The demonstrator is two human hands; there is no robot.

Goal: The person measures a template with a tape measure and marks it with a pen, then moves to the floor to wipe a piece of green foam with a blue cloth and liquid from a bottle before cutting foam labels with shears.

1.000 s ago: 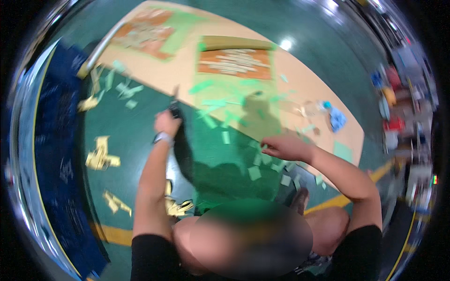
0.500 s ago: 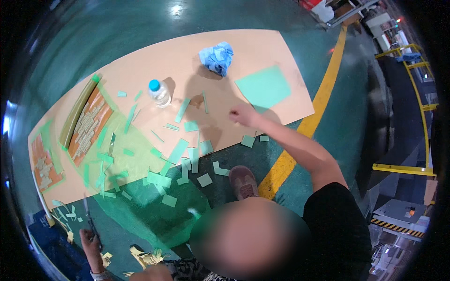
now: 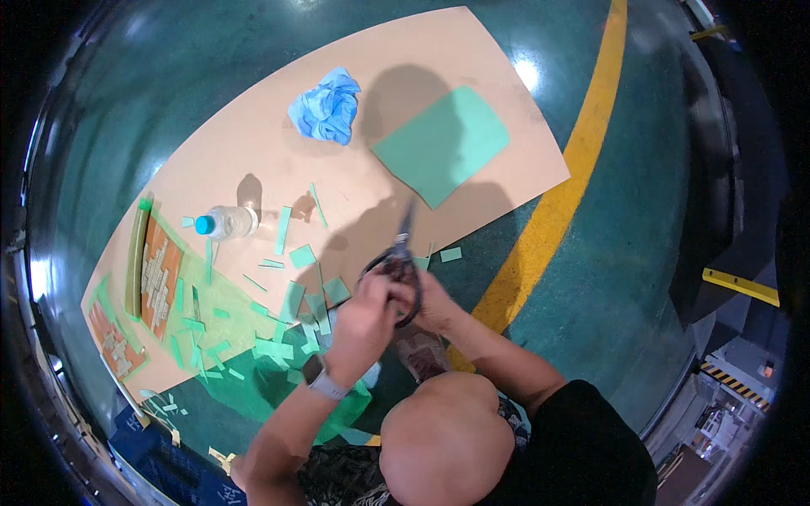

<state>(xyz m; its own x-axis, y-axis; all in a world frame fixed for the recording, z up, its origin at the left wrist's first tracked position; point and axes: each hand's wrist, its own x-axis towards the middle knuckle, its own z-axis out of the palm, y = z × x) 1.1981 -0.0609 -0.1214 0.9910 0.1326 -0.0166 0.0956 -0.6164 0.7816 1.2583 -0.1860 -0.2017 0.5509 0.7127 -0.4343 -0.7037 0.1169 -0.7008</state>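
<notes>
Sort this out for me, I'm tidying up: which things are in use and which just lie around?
In use: scissors, left hand, right hand, green scraps.
Lying about: blue cloth, water bottle, green sheet.

Both hands met near the middle of the frame on a pair of dark scissors (image 3: 400, 268), left hand (image 3: 364, 314) and right hand (image 3: 434, 302) gripping the handles, blades pointing up. All over a tan sheet (image 3: 253, 143) on the green floor. Green paper scraps (image 3: 297, 297) were scattered at left, a clear bottle (image 3: 224, 223) further left, a crumpled blue cloth (image 3: 326, 108) up top, a green sheet (image 3: 442, 145) upper right.
</notes>
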